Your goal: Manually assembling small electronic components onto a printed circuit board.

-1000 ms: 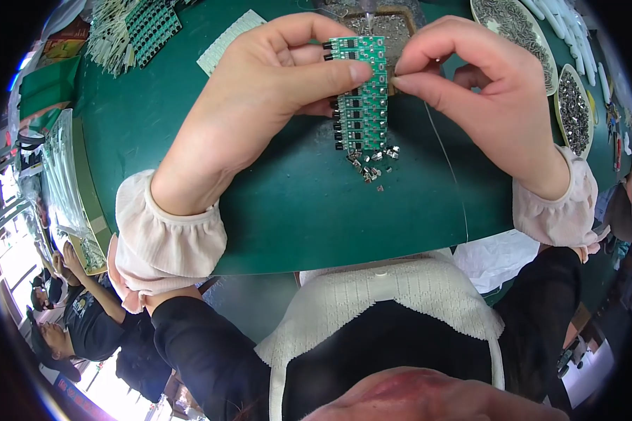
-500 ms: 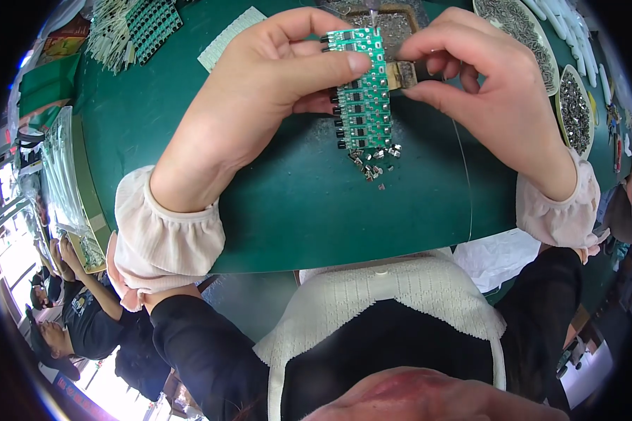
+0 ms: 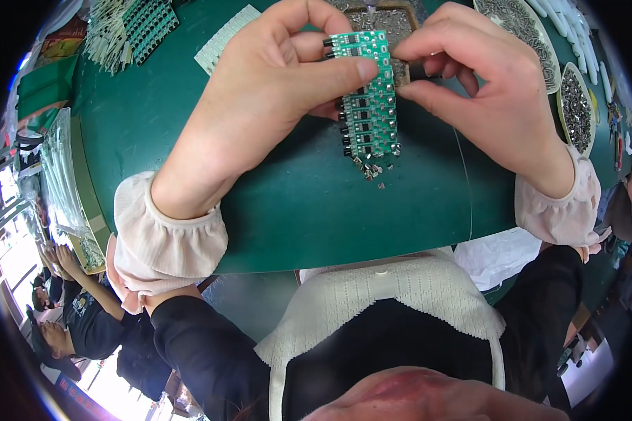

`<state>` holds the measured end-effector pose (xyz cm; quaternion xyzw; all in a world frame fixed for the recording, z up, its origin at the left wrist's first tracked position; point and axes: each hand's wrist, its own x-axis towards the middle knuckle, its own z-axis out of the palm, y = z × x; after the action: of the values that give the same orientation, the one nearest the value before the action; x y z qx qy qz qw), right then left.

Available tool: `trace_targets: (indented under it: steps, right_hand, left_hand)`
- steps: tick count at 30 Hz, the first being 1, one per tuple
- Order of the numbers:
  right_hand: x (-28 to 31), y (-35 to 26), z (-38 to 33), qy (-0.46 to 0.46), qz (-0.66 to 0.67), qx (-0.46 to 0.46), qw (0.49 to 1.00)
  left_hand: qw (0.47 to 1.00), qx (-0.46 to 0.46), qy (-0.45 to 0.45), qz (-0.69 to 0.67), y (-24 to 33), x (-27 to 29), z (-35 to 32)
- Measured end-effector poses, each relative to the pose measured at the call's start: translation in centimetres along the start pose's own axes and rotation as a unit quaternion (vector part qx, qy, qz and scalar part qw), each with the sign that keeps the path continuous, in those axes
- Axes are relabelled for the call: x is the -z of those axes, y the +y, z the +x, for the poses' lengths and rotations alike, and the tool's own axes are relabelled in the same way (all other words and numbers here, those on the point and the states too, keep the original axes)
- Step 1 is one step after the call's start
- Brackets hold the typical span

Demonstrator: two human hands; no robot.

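My left hand (image 3: 281, 77) grips a green circuit board panel (image 3: 369, 116), thumb across its face and fingers behind. Small black parts line the panel's left edge, and shiny solder points run down its right side. Close to that right edge, my right hand (image 3: 470, 77) has its fingers curled, thumb and index fingertip a little apart. A thin wire (image 3: 465, 158) runs from under this hand down toward the table edge. Beyond the panel's top, a pointed metal tip (image 3: 372, 8) sits over a worn tray (image 3: 402, 31). Small metal pieces (image 3: 371, 170) lie by the panel's lower end.
Dishes of small metal parts (image 3: 576, 109) and white tubes (image 3: 562, 31) stand at the right. A pale sheet (image 3: 221, 45), another green panel (image 3: 151, 31) and bundled wires (image 3: 107, 35) lie at the far left. Other people (image 3: 84, 316) sit at the left.
The panel has shifted slightly right and down with my left hand, covering more of the metal pieces. The tan block by my right fingertips no longer shows there.
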<state>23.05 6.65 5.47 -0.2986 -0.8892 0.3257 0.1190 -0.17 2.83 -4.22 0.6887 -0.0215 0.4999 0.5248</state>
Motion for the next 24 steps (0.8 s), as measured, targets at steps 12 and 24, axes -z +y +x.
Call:
trace_targets:
  steps: [12, 24]
  right_hand:
    - [0.4, 2.1, 0.9, -0.099, 0.331, -0.217, 0.913]
    - [-2.4, 2.3, -0.3, 0.103, 0.144, -0.002, 0.984]
  left_hand:
    - [0.995, -0.023, 0.087, -0.05, 0.1, -0.2, 0.4]
    - [0.811, 0.376, 0.448, 0.024, 4.5, -3.3, 3.7]
